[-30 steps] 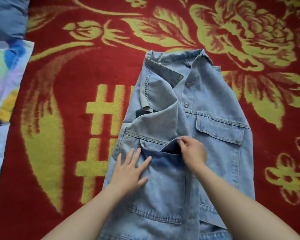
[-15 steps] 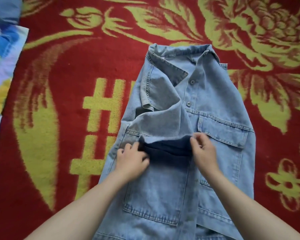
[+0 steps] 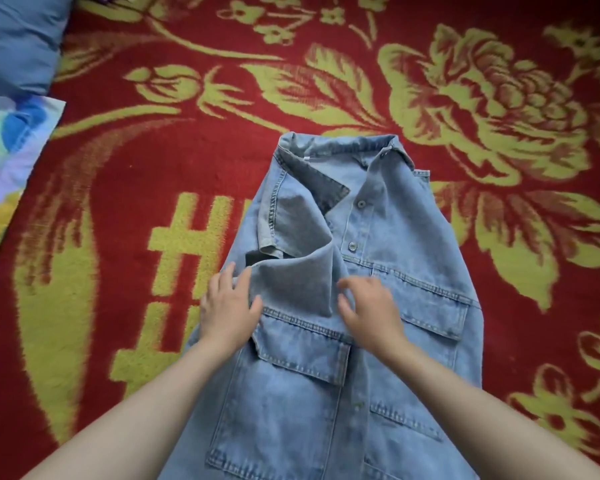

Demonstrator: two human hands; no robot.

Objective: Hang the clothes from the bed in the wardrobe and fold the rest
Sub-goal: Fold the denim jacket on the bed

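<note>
The light is soft, even and bright, and the colours are vivid. Folds of the denim jacket (image 3: 326, 393) hold small dark shadows. My right hand (image 3: 369, 306) is smeared by motion blur, my left hand (image 3: 227, 306) slightly. The wide lens bows the red blanket (image 3: 118, 168) near the edges, where the detail turns soft.

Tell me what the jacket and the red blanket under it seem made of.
Jacket: probably light-wash denim, matte, judging by faded blue weave, double stitched seams and metal-looking buttons. Red blanket: seemingly plush pile fabric, fuzzy, its yellow flower edges soft; fibre unclear.
</note>
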